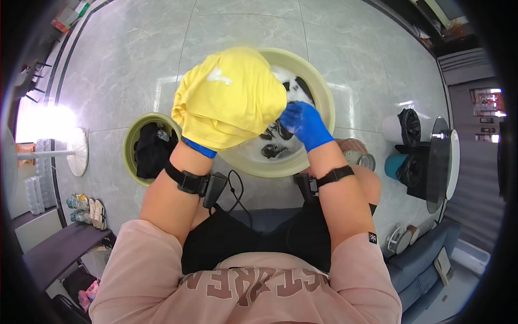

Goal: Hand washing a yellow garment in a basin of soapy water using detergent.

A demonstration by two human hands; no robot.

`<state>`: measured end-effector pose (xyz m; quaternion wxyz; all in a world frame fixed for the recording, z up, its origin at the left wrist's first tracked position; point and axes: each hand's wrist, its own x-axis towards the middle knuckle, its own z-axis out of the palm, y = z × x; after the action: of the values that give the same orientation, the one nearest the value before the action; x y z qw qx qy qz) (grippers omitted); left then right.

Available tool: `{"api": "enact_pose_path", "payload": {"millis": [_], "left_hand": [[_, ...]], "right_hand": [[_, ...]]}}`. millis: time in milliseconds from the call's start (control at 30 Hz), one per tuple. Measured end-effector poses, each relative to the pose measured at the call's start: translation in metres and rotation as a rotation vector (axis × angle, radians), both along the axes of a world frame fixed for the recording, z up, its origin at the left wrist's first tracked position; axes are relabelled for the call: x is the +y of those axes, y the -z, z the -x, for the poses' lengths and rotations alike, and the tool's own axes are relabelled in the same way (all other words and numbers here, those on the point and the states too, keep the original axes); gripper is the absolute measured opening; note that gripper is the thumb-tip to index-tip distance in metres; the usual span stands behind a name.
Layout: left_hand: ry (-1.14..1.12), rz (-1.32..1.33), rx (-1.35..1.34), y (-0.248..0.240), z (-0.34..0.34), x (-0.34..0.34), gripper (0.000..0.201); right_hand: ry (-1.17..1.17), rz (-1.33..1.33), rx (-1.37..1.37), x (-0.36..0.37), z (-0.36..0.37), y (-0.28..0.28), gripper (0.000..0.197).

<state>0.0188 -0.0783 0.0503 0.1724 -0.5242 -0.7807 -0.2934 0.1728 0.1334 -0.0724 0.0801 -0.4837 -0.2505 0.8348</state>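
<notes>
1. The left hand (197,144), in a blue glove, is buried in a yellow garment (229,97); its grip is hidden, so I cannot tell its state.
2. The garment is held up over the pale basin (324,97) at upper centre.
3. The right hand (303,123) has its grip closed on the garment's edge.
4. A smaller basin (131,141) with dark clothes sits left on the floor.

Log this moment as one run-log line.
left hand: under yellow cloth, grip hidden | right hand: blue glove, at cloth edge | big basin: suds, dark clothes | small basin: dark clothes
</notes>
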Motion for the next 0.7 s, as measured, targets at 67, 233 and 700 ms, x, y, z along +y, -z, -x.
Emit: {"api": "enact_pose_path", "payload": {"millis": [67,233,700], "left_hand": [[-0.028,0.004,-0.015,0.004,0.011,-0.008,0.064],[-0.027,0.000,-0.059,0.011,0.018,-0.007,0.062],[0.009,-0.008,-0.112,0.010,0.025,0.003,0.058]], "right_hand": [[-0.071,0.005,-0.077,-0.018,0.017,0.031,0.020],[-0.100,-0.019,-0.094,0.001,0.030,0.101,0.028],[-0.201,0.085,-0.060,0.008,0.017,0.039,0.021]]}}
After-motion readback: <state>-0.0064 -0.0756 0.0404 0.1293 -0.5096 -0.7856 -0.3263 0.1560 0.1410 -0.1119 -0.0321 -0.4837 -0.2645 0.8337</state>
